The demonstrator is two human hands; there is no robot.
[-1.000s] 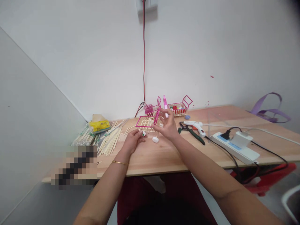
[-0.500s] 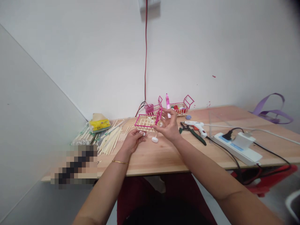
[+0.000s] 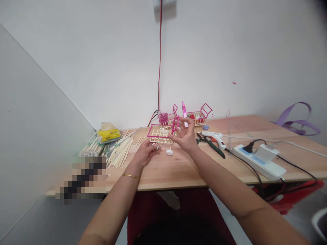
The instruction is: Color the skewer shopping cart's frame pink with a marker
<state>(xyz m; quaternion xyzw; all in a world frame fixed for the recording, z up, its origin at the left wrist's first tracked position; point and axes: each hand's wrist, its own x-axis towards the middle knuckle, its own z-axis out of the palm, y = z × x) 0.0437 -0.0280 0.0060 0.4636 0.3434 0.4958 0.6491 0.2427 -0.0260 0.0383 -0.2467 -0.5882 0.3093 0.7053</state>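
Observation:
My right hand [image 3: 186,137] holds up a small stick frame with pink edges [image 3: 161,132] by its right end, above the wooden table [image 3: 178,170]. My left hand [image 3: 144,153] rests on the table just below the frame, its fingers pinched round a small white cap [image 3: 155,146]. A second white cap [image 3: 169,152] lies on the table between my two hands. A pink marker [image 3: 183,109] stands upright just behind my right hand.
Bundles of pale sticks [image 3: 114,149] and a yellow packet [image 3: 108,135] lie at the left. Pink stick baskets [image 3: 196,117] stand by the wall. A glue gun [image 3: 213,136], pliers [image 3: 211,144] and a white power strip [image 3: 260,158] lie to the right.
My right hand has lifted the pink-edged frame a little and tilted it flatter. The white cap has slipped further into my left fingers.

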